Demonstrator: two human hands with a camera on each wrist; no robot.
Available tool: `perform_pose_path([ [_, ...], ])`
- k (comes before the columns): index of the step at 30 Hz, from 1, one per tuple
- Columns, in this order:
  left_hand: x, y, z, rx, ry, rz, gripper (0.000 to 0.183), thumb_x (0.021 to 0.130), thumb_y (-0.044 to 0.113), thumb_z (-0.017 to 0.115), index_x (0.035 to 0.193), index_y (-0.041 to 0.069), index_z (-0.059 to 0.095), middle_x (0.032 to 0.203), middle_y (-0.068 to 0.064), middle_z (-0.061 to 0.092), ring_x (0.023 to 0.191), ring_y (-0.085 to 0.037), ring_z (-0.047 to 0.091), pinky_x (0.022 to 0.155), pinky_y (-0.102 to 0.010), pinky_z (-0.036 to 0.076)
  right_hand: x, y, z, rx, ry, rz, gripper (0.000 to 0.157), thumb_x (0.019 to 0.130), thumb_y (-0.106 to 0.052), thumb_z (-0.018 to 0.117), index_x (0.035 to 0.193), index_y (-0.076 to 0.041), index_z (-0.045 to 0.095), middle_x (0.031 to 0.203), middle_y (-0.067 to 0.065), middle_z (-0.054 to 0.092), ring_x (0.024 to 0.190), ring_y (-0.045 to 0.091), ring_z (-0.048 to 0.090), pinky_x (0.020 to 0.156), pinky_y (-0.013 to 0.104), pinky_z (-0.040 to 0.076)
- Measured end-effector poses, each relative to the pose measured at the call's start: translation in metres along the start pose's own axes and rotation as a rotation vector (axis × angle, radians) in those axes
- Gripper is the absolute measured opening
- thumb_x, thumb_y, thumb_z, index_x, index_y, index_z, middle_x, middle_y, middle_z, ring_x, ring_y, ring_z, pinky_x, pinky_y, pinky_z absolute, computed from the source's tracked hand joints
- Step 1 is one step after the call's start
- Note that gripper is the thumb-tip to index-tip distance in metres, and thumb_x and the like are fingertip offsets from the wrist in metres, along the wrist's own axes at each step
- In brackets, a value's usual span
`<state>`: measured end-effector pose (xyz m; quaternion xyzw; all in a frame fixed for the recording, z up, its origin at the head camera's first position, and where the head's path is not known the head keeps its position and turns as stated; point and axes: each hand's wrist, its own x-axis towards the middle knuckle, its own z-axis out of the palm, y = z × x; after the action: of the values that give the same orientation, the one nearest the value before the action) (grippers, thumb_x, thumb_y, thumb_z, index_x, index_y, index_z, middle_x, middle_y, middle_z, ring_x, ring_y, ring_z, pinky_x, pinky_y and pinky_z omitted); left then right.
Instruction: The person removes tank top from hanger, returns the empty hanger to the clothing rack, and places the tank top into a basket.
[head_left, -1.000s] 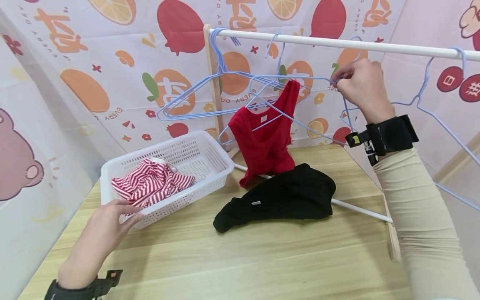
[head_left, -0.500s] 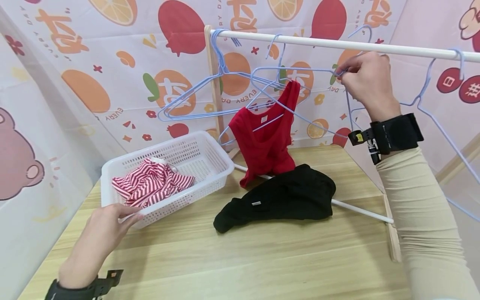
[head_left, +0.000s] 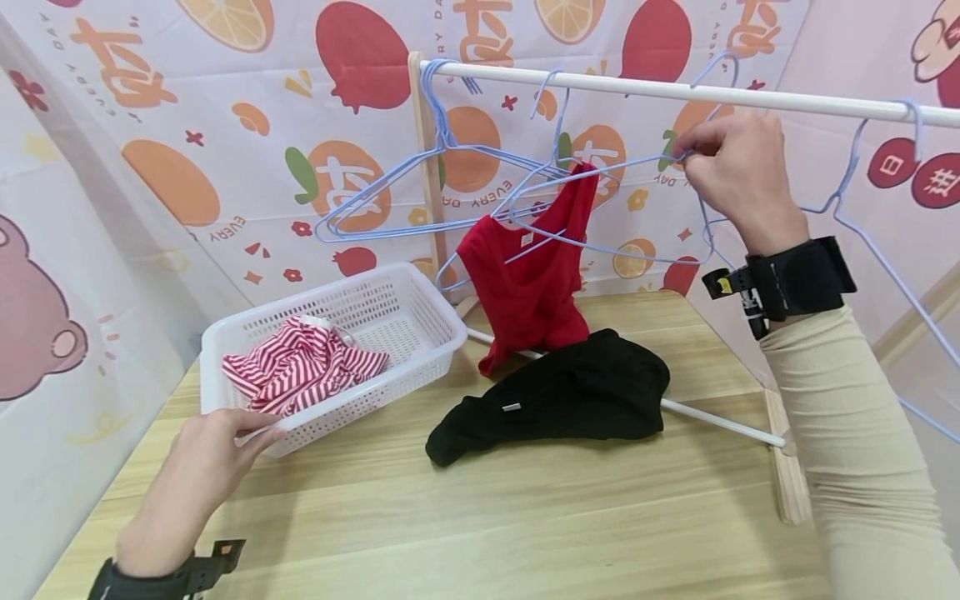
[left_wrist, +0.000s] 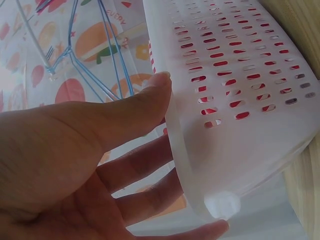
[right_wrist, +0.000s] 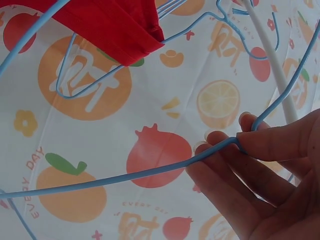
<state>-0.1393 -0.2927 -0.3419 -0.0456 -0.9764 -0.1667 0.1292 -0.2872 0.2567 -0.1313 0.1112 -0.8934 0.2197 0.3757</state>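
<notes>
My left hand (head_left: 213, 454) grips the near rim of a white perforated plastic basket (head_left: 390, 387). In the left wrist view the thumb (left_wrist: 155, 90) lies on the rim's outer side and the other fingers reach behind it. A crumpled red-and-white striped garment (head_left: 300, 367) lies inside the basket. At the rail my right hand (head_left: 738, 171) pinches a bare blue wire hanger (head_left: 630, 165) just under its hook, thumb against fingers in the right wrist view. That hanger's hook stands at the rail's top; whether it bears on the rail I cannot tell.
A white rail (head_left: 615, 82) carries several blue hangers, bunched at the left, with another hanger (head_left: 847, 179) at right. A red sleeveless top (head_left: 532, 292) hangs from one. On the wooden table (head_left: 487, 525) lies a black garment (head_left: 570, 396) over the rack's low white bar (head_left: 723, 421).
My right hand rose and shifted right, then dipped slightly. The held hanger's hook came up above the rail, and its left end tipped down. My left hand stayed on the basket.
</notes>
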Motion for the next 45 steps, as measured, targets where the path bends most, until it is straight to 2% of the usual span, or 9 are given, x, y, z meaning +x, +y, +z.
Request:
perform_pose_path([
  [4,0.000,0.000,0.000,-0.003,0.017,0.012,0.020,0.087,0.016,0.082,0.097,-0.002,0.080,0.095,-0.027,0.076,0.087,-0.053,0.069,0.073,-0.065,0.051,-0.004,-0.001,-0.002,-0.024,-0.026,-0.006,0.034,0.094,-0.002,0.048,0.101,0.001,0.081,0.095,0.024,0.077,0.063,0.004,0.045,0.051,0.019,0.028],
  [8,0.000,0.000,0.000,0.000,0.022,0.014,0.020,0.087,0.016,0.082,0.096,-0.001,0.080,0.095,-0.027,0.076,0.086,-0.053,0.069,0.072,-0.064,0.051,-0.005,-0.004,-0.004,-0.050,-0.044,-0.008,0.033,0.094,-0.002,0.049,0.102,0.001,0.081,0.095,0.025,0.076,0.070,0.012,0.049,0.052,0.018,0.030],
  [15,0.000,0.000,0.000,0.002,0.003,-0.002,0.022,0.089,0.018,0.081,0.098,-0.001,0.080,0.098,-0.028,0.076,0.089,-0.055,0.068,0.074,-0.065,0.050,-0.008,-0.005,-0.007,-0.051,-0.107,0.008,0.031,0.092,-0.003,0.052,0.099,-0.001,0.082,0.091,0.023,0.075,0.067,0.009,0.048,0.052,0.018,0.034],
  [18,0.000,-0.001,0.000,0.002,0.007,-0.001,0.022,0.088,0.018,0.081,0.098,-0.001,0.080,0.098,-0.028,0.076,0.089,-0.055,0.068,0.073,-0.065,0.050,-0.011,-0.005,-0.007,-0.058,-0.137,-0.006,0.031,0.092,-0.003,0.052,0.098,-0.002,0.082,0.087,0.021,0.074,0.067,0.014,0.050,0.051,0.020,0.033],
  [27,-0.002,-0.002,0.003,-0.002,0.023,0.010,0.020,0.087,0.017,0.082,0.097,0.000,0.081,0.096,-0.027,0.076,0.086,-0.054,0.069,0.070,-0.064,0.051,-0.018,-0.006,-0.005,-0.057,-0.195,-0.012,0.026,0.096,-0.005,0.057,0.106,0.000,0.080,0.097,0.025,0.074,0.081,0.029,0.060,0.054,0.015,0.035],
  [37,-0.002,-0.003,0.003,0.000,0.011,0.001,0.022,0.088,0.019,0.081,0.098,0.000,0.081,0.097,-0.027,0.076,0.086,-0.053,0.069,0.069,-0.063,0.051,-0.019,-0.008,-0.010,-0.059,-0.248,-0.016,0.022,0.097,-0.005,0.061,0.108,-0.001,0.080,0.100,0.024,0.075,0.084,0.026,0.060,0.055,0.016,0.037],
  [45,-0.002,-0.003,0.003,-0.001,0.013,0.004,0.021,0.087,0.018,0.082,0.098,0.000,0.081,0.097,-0.027,0.076,0.088,-0.055,0.069,0.070,-0.063,0.051,-0.023,-0.006,-0.012,-0.042,-0.228,-0.040,0.029,0.095,0.002,0.054,0.109,-0.002,0.079,0.104,0.023,0.076,0.089,0.029,0.063,0.058,0.016,0.034],
])
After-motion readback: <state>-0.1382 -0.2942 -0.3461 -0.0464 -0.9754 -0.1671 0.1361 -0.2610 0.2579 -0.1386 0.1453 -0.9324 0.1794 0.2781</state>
